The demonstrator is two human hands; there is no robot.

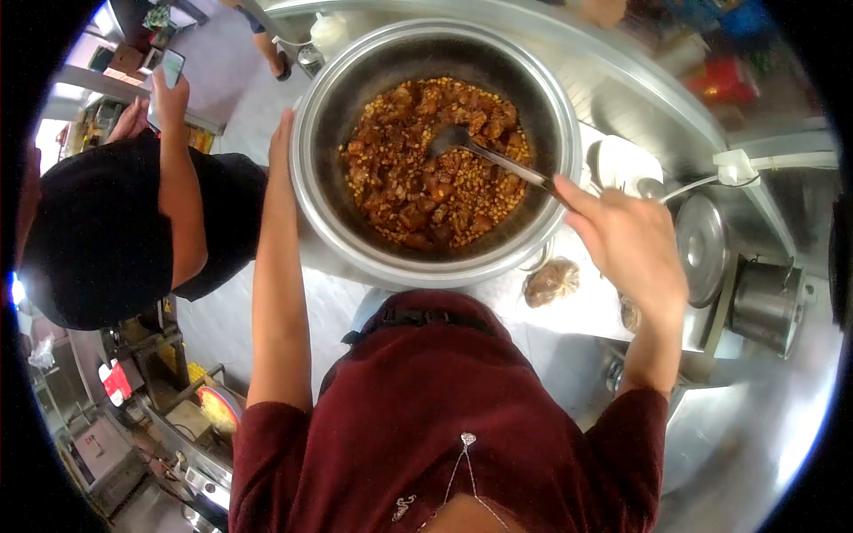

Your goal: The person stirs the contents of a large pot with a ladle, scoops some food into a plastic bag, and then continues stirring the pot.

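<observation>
A large metal pot (317, 229) holds chunks of dark braised food mixed with yellow beans (413, 191). My right hand (625, 240) is closed round the handle of a ladle (506, 163), whose dark head rests in the food near the pot's middle. At the pot's left rim is my left hand (282, 142), seen edge-on against the outer side; its fingers are mostly hidden, so their shape cannot be made out. Just right of the pot's lower edge lies a clear plastic bag of brown food (552, 282) on a white surface.
A person in black (107, 231) stands close on the left, holding a phone (171, 67). Another person's leg (267, 53) shows at the top. On the right are a round metal lid (701, 249) and a steel pot (765, 302). A bowl of yellow food (218, 409) sits lower left.
</observation>
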